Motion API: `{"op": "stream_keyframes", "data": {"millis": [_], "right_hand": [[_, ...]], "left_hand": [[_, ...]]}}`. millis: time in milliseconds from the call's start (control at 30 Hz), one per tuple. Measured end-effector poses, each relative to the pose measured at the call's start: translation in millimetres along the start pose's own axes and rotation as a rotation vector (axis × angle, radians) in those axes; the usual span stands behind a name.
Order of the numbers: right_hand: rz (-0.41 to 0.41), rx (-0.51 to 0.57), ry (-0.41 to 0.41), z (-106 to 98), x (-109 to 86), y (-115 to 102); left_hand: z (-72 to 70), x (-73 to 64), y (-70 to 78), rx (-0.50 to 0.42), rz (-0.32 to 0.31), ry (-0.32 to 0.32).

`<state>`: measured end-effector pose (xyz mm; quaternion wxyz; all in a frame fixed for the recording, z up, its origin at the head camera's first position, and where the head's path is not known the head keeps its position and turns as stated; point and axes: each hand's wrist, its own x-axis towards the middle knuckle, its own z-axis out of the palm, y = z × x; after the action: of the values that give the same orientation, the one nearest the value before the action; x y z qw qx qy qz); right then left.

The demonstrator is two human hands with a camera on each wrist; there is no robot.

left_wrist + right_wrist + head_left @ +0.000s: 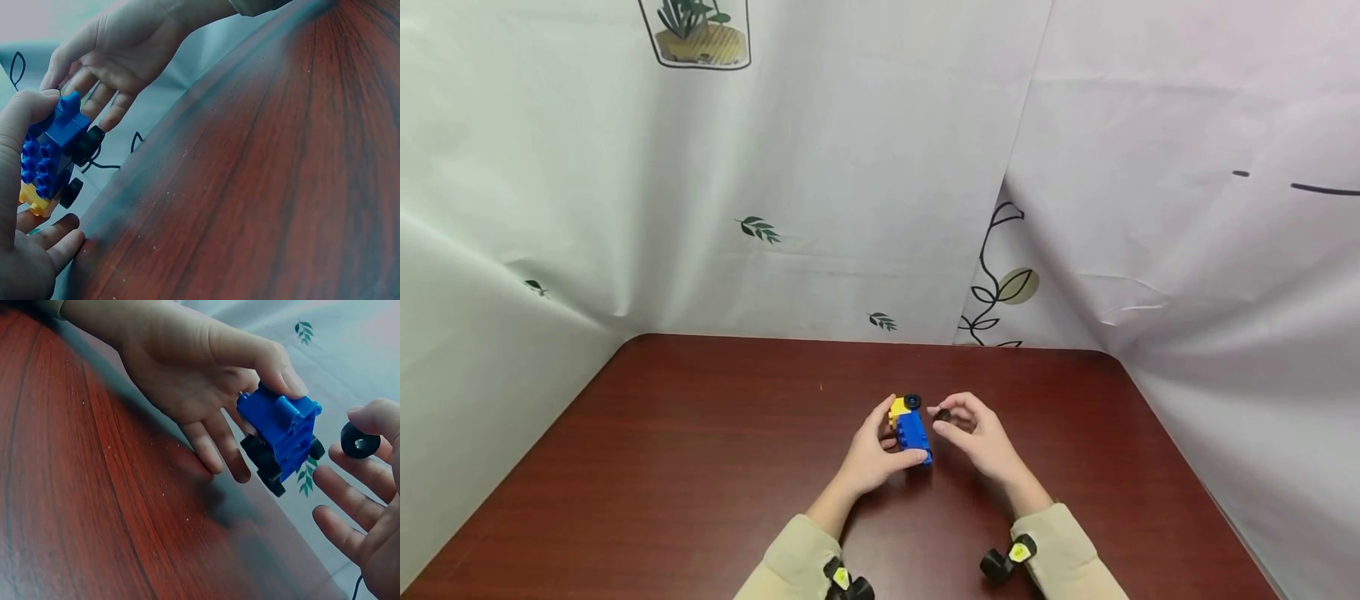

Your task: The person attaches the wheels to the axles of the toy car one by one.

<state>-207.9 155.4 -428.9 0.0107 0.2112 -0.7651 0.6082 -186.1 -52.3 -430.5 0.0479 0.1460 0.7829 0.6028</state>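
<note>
My left hand (868, 457) grips a toy car (913, 433) made of blue and yellow studded blocks, thumb at one end and fingers at the other. It is held tilted above the table. Black wheels (261, 457) are fitted on its underside, visible in both wrist views. Just to the right, my right hand (987, 442) pinches a loose black wheel (360, 441) between thumb and fingers. A small gap separates this wheel from the car. In the left wrist view the car (55, 147) hides the loose wheel.
The dark red-brown wooden table (700, 467) lies under both hands. White cloth (865, 167) with printed leaves and plants surrounds its back and sides. Each sleeve carries a black wrist camera (1000, 562).
</note>
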Motion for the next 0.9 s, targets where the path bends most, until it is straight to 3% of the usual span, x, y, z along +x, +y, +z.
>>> {"op": "stream_keyframes", "data": {"millis": [400,667,900], "right_hand": [[0.044,0.075,-0.07,7.1,-0.1,5.9],[0.01,-0.002,-0.155,8.5,-2.4,2.0],[0.016,-0.015,-0.185,9.9,-2.4,4.5]], "left_hand": [[-1.9,-0.4,-1.9,0.004,0.013,0.016],[-0.8,0.7,-3.6,0.0,0.028,0.004],[5.1,14.5,-37.6,0.002,0.05,0.031]]}}
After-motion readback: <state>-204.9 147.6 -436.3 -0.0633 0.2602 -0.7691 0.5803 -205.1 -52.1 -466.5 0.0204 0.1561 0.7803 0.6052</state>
